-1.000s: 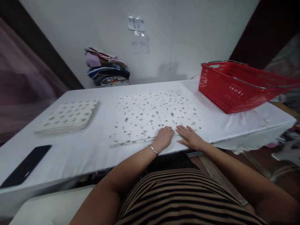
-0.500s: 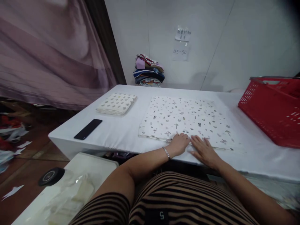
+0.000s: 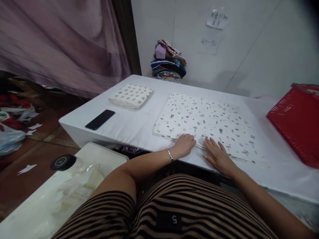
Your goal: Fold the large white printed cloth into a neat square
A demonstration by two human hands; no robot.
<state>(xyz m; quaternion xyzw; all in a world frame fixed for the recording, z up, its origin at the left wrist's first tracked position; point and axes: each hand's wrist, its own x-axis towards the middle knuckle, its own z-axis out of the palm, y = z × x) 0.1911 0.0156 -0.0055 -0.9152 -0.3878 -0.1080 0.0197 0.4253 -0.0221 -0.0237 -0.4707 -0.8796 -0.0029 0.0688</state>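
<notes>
Left hand [image 3: 185, 144] and right hand [image 3: 219, 156] are laid flat, grasping nothing, on the printed cloth's [image 3: 204, 121] near edge. The cloth is best smoothed with even pressure, its layers kept aligned on the worktop [image 3: 134, 126].

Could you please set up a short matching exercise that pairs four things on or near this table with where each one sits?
Things:
1. black phone
2. red basket
3. stack of folded clothes
4. left hand

Places:
A. against the wall at the table's far edge
B. on the near edge of the spread printed cloth
C. near the table's left corner
D. at the right side of the table

Pairs: 1-C, 2-D, 3-A, 4-B
</notes>
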